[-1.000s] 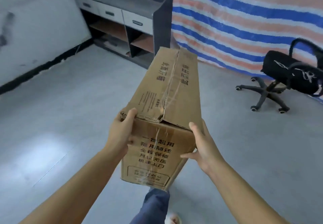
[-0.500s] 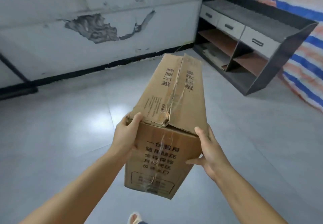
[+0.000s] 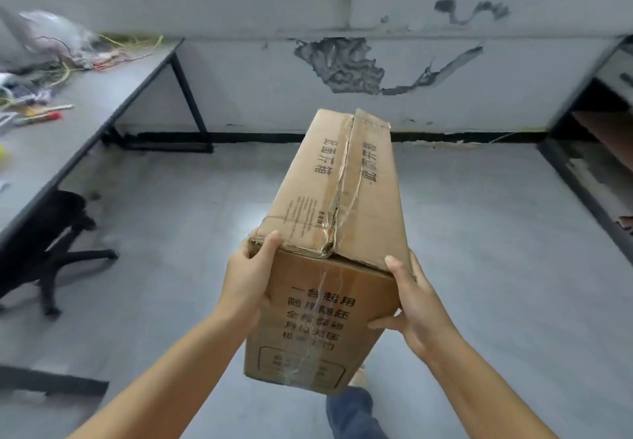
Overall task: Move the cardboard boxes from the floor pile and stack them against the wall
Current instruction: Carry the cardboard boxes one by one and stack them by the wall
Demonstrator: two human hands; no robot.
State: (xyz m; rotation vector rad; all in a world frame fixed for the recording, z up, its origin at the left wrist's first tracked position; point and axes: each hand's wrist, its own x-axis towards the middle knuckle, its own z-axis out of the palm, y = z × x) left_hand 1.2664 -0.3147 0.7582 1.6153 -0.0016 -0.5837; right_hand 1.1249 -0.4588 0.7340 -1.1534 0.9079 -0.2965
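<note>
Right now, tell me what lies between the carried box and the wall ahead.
Head view: only bare grey floor separates the cardboard box from the cracked wall; nothing stands there.

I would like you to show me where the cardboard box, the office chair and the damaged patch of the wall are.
cardboard box (image 3: 342, 192), head view, on its taped top face.
office chair (image 3: 51, 253), head view, on its black base under the desk.
damaged patch (image 3: 342, 65), head view, on the peeled grey area of the wall.

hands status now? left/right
Left hand: grips the near left top corner of the cardboard box.
Right hand: holds the box's right side, thumb on the near face.
</note>
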